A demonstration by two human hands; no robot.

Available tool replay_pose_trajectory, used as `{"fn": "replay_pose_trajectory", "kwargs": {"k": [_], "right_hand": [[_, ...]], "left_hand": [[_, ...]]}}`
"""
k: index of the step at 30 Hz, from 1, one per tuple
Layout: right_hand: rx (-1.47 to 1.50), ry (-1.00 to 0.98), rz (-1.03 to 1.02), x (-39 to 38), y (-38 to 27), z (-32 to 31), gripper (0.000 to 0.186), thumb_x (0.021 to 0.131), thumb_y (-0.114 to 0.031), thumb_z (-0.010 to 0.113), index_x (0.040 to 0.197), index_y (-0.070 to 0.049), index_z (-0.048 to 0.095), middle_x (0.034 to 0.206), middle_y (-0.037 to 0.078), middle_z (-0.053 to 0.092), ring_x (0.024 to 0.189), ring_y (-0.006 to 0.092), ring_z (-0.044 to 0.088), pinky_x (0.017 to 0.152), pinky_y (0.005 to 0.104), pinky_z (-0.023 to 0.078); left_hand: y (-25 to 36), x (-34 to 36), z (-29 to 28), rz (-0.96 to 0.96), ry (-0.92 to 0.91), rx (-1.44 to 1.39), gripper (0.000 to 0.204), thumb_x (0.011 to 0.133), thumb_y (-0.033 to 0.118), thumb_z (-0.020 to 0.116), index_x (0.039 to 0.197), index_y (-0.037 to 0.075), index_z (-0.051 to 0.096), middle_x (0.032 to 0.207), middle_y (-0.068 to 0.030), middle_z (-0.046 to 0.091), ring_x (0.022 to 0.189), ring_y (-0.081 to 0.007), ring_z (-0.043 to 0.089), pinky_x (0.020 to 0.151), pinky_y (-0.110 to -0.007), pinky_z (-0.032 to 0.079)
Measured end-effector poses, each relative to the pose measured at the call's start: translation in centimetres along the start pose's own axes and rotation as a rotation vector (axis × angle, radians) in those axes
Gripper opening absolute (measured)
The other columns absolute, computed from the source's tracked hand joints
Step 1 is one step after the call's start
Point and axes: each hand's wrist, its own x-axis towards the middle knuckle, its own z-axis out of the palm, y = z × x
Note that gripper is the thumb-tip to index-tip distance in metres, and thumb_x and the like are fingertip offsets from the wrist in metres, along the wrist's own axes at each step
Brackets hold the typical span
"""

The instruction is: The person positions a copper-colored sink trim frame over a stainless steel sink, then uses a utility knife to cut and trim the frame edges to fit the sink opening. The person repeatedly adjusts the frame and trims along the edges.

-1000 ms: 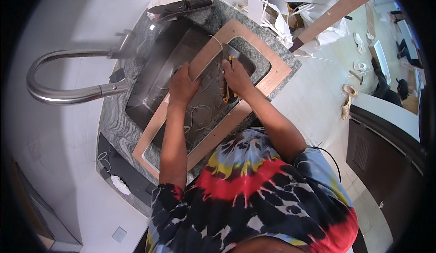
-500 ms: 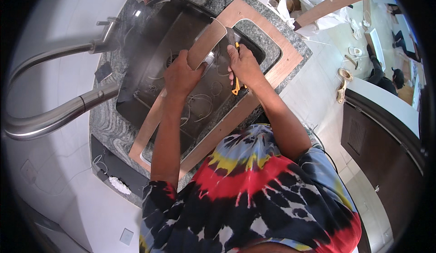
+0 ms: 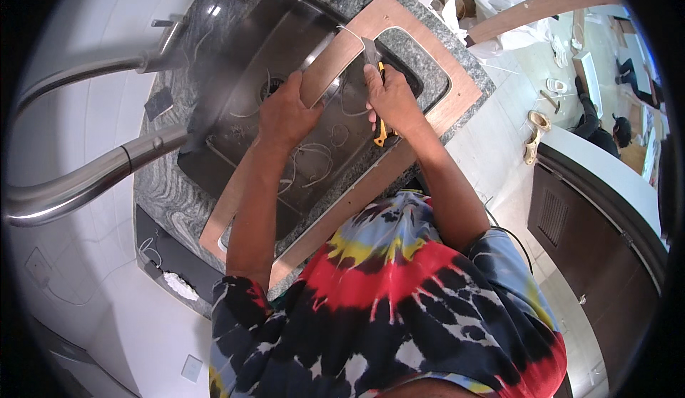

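The work in hand is trimming around a stainless steel sink [image 3: 250, 77] set into a grey granite surface [image 3: 164, 191], with a wooden template frame [image 3: 428, 119] lying over the sink opening.

The left hand [image 3: 285, 116] is pressed flat on the cross-bar of the frame, fingers spread and closed on nothing, holding the wood down near the drain. The right hand [image 3: 392, 102] is clenched around a utility knife [image 3: 377, 77] with a yellow-and-black handle; the blade tip points away from the person and meets the frame's inner edge at the far side of the sink.

A thin pale strip curls off beside the blade; it appears to be sealant or edge trim, though the view is too small to confirm which. Several similar pale curls [image 3: 314, 159] lie loose in the sink basin, so part of the cutting looks done. The knife sits at the far end of the cross-bar, and the near edges of the frame show no fresh cut that can be made out; the remaining extent is judged uncertain.

A curved metal tap [image 3: 85, 177] stands at the person's left. Another person [image 3: 606, 123] is on the floor well apart at the right.
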Motion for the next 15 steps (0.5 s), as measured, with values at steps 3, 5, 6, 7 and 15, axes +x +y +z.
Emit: {"fn": "replay_pose_trajectory", "kwargs": {"k": [3, 5, 6, 7, 15], "right_hand": [[-0.049, -0.025, -0.014, 0.2, -0.4, -0.2, 0.045, 0.102, -0.034, 0.049, 0.095, 0.010, 0.054, 0.058, 0.014, 0.059, 0.047, 0.0250, 0.065, 0.044, 0.0363, 0.052], [-0.070, -0.050, -0.004, 0.9, -0.8, -0.3, 0.043, 0.103, -0.036, 0.049, 0.094, 0.006, 0.051, 0.060, 0.010, 0.056, 0.045, 0.0188, 0.059, 0.040, 0.0329, 0.049], [-0.080, -0.060, -0.004, 1.1, -1.0, -0.4, 0.042, 0.103, -0.037, 0.048, 0.093, 0.004, 0.049, 0.061, 0.008, 0.054, 0.044, 0.0158, 0.057, 0.039, 0.0312, 0.048], [-0.093, -0.027, -0.016, 1.1, -0.6, -0.1, 0.042, 0.103, -0.037, 0.048, 0.093, 0.004, 0.049, 0.061, 0.008, 0.054, 0.044, 0.0156, 0.057, 0.039, 0.0312, 0.048], [0.065, 0.022, 0.051, 0.1, -1.7, -2.3, 0.039, 0.104, -0.038, 0.048, 0.098, 0.001, 0.050, 0.064, 0.005, 0.054, 0.044, 0.0134, 0.055, 0.040, 0.0295, 0.047]], "left_hand": [[0.0, -0.2, 0.0, 0.007, 0.002, -0.034, 0.064, 0.074, 0.033, 0.080, 0.126, 0.008, 0.052, 0.108, -0.0227, 0.067, 0.098, -0.0410, 0.066, 0.082, -0.048, 0.051], [0.3, -0.1, -0.1, -0.005, -0.011, -0.042, 0.064, 0.074, 0.034, 0.080, 0.126, 0.007, 0.052, 0.109, -0.0224, 0.067, 0.099, -0.0409, 0.066, 0.082, -0.048, 0.052], [0.5, 0.1, -0.3, -0.007, -0.013, -0.045, 0.065, 0.074, 0.035, 0.080, 0.126, 0.007, 0.052, 0.109, -0.0223, 0.067, 0.099, -0.0409, 0.066, 0.081, -0.048, 0.052], [0.4, 0.1, -0.3, -0.009, -0.017, -0.036, 0.065, 0.074, 0.036, 0.080, 0.125, 0.007, 0.052, 0.109, -0.0221, 0.067, 0.099, -0.0409, 0.066, 0.082, -0.048, 0.052], [0.6, -0.5, 0.3, 0.009, 0.177, -0.110, 0.075, 0.072, 0.046, 0.082, 0.130, 0.006, 0.054, 0.109, -0.0203, 0.067, 0.100, -0.0376, 0.066, 0.084, -0.045, 0.052]]}}
